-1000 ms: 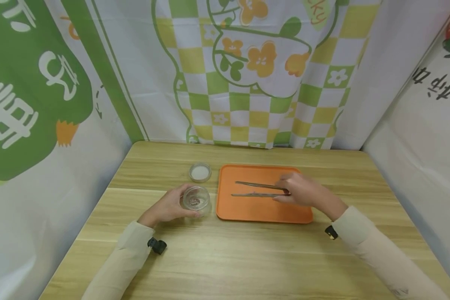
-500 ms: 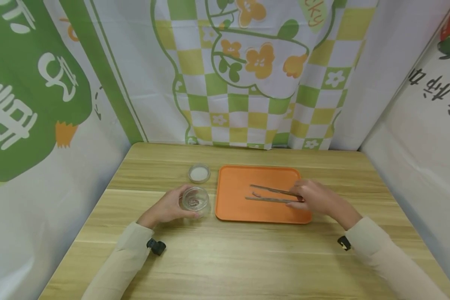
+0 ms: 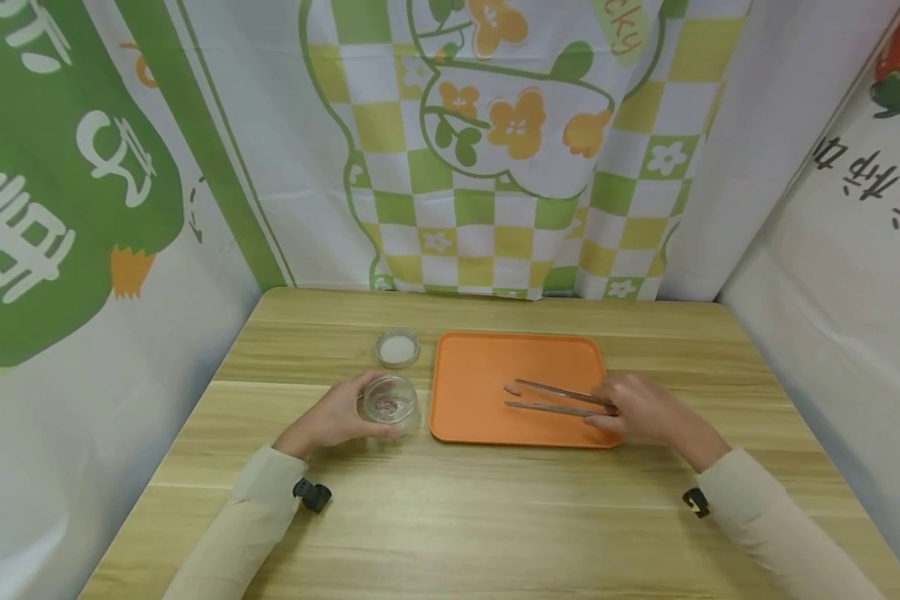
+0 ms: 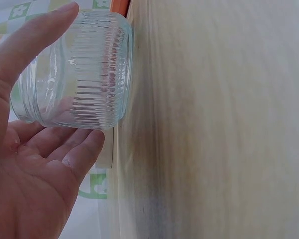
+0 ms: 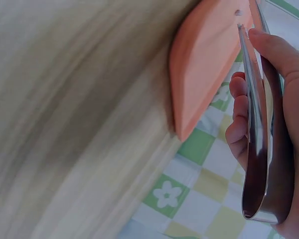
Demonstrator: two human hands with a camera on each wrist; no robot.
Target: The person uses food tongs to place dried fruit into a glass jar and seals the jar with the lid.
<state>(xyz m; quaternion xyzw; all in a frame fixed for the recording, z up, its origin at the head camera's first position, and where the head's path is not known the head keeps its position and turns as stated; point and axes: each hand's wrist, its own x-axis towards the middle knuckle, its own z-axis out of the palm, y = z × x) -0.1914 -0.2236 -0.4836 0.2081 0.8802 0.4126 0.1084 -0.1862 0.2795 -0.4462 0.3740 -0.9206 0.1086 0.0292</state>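
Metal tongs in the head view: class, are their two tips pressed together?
No, the metal tongs in the right hand have a plain gap between their tips, with the orange tray showing through.

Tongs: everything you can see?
The tongs look like shiny metal: two slim arms joined by a rounded bend. They are spread, tips apart. In the head view they extend over the orange tray, tips toward the picture's left; whether they touch it is unclear. The person's right grip holds them.
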